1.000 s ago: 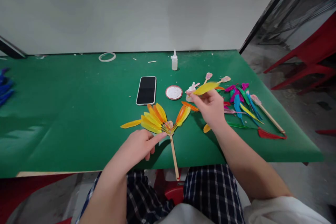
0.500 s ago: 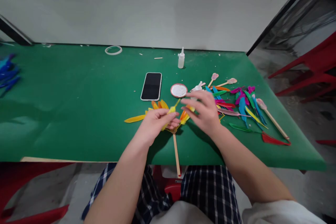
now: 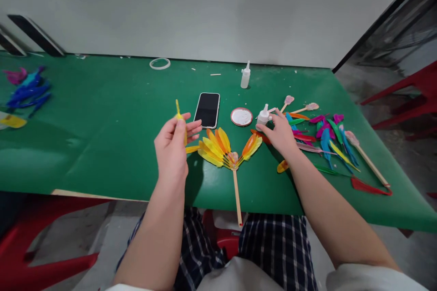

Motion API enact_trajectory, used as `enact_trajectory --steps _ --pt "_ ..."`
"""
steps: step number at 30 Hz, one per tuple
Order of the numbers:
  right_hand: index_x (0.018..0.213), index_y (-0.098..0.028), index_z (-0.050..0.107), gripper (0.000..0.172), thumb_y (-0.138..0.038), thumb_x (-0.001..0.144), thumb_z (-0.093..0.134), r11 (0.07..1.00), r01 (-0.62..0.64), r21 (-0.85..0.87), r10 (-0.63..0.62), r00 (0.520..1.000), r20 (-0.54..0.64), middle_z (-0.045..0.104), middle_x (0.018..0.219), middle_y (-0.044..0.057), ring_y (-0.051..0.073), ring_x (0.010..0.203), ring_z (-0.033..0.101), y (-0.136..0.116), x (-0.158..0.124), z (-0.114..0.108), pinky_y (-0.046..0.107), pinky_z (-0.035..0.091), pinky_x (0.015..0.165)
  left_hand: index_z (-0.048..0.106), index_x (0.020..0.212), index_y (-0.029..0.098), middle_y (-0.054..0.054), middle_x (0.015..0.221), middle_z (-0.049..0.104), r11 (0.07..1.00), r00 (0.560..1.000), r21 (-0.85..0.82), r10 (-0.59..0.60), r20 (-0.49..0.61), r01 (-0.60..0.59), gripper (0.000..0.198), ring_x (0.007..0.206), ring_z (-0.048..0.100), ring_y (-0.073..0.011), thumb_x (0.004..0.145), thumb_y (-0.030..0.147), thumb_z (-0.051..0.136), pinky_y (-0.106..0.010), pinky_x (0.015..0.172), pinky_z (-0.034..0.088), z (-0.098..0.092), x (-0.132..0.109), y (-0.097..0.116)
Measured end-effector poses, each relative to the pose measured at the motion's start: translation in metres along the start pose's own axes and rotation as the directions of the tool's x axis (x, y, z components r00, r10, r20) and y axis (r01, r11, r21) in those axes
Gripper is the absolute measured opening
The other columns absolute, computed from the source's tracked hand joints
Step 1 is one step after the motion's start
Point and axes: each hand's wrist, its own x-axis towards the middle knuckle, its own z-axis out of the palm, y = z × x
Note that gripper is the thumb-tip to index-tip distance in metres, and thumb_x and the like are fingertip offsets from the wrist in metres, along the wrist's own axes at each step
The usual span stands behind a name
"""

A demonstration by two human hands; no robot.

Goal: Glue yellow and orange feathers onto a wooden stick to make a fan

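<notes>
My left hand (image 3: 175,141) pinches a yellow feather (image 3: 178,108) upright between thumb and index finger, its other fingers stretched out. To the right, my right hand (image 3: 278,132) closes its thumb and fingers around a small white glue bottle (image 3: 263,116) that stands on the table. Between my hands lies a feather fan (image 3: 215,146), with yellow and orange feathers spread around a small pinkish head on a wooden stick (image 3: 237,198). A loose orange feather partly shows beside my right hand, another below my right wrist.
A phone (image 3: 207,110) and a round dish of white paste (image 3: 241,117) lie beyond the fan. A second glue bottle (image 3: 245,76) stands farther back. Coloured feathers (image 3: 327,132) and wooden sticks cover the right; blue feathers (image 3: 29,93) lie far left.
My left hand has moved left, away from the fan, with the yellow feather. My right hand has left the fan's right-hand feathers and closed on the glue bottle. The view has shifted left.
</notes>
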Motion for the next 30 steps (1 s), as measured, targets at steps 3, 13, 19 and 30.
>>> enact_trajectory --steps 3,13,19,30 --pt "0.105 -0.017 0.053 0.038 -0.041 0.076 0.054 0.987 -0.046 0.152 0.053 0.998 -0.042 0.063 0.098 0.011 0.025 0.092 0.057 -0.01 -0.003 -0.011 0.041 0.045 0.075 0.062 0.096 0.015 -0.007 0.085 0.069 0.999 0.997 0.036 -0.034 0.069 0.031 0.029 0.073 0.065 -0.0138 0.08 0.038 0.052 -0.022 0.06 0.05 0.004 -0.004 -0.004" --pt "0.096 -0.023 0.064 0.036 -0.038 0.064 0.068 0.758 -0.084 0.646 0.173 0.982 -0.076 0.063 0.076 0.0 0.01 0.053 0.052 -0.033 -0.014 -0.031 0.025 0.043 0.048 0.063 0.095 0.015 -0.008 0.086 0.07 0.965 0.904 0.199 -0.236 0.356 0.174 0.031 0.079 0.065 -0.0166 0.08 0.039 0.051 -0.027 0.07 0.051 0.026 -0.025 -0.011" --pt "0.097 -0.021 0.062 0.036 -0.032 0.063 0.069 0.719 -0.007 0.695 0.167 0.972 -0.164 0.065 0.082 0.003 0.014 0.066 0.058 -0.04 -0.016 -0.031 0.028 0.047 0.057 0.062 0.099 0.016 -0.008 0.09 0.07 0.933 0.826 0.236 -0.353 0.44 0.273 0.032 0.085 0.065 -0.0192 0.08 0.039 0.051 -0.033 0.073 0.051 0.034 -0.032 -0.015" --pt "0.087 -0.019 0.062 0.023 -0.032 0.068 0.064 0.916 0.118 0.385 0.001 0.955 -0.296 0.066 0.087 0.003 0.016 0.077 0.062 -0.039 -0.021 -0.03 0.029 0.049 0.069 0.062 0.099 0.016 -0.007 0.09 0.07 0.92 0.809 0.272 -0.379 0.448 0.281 0.032 0.085 0.064 -0.0198 0.08 0.04 0.051 -0.034 0.075 0.051 0.033 -0.031 -0.014"
